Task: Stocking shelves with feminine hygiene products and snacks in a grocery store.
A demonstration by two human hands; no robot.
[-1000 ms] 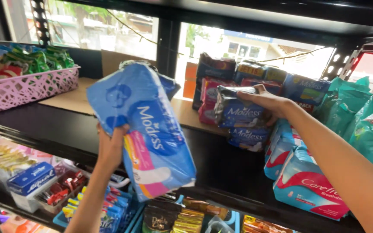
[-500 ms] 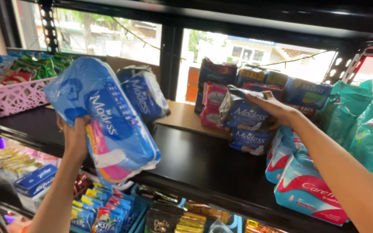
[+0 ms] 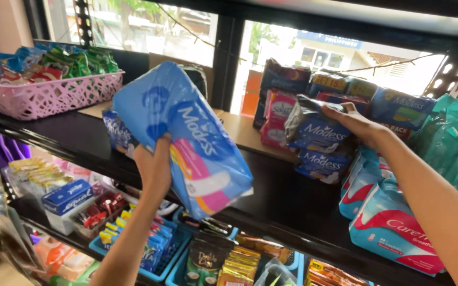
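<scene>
My left hand [image 3: 155, 168] grips a large light-blue plastic pack of sanitary pads [image 3: 186, 135] from below, holding it tilted in the air in front of the black shelf [image 3: 271, 201]. My right hand [image 3: 357, 125] reaches to the back of the shelf and closes on a dark blue pad pack [image 3: 314, 127] atop a stack of similar packs. More stacked pad packs [image 3: 340, 87] stand behind it against the window. Another blue pack [image 3: 117, 132] lies on the shelf behind the held one.
A pink plastic basket [image 3: 43, 95] with green and blue sachets sits at the shelf's left. Teal and blue-red pad packs [image 3: 388, 222] crowd the right side. Lower shelves hold blue trays [image 3: 160, 259] of small boxes and sachets.
My left hand has swung the large light-blue pack left, then back toward the middle and slightly lower. My right hand stays on the dark blue pack at the stack.
</scene>
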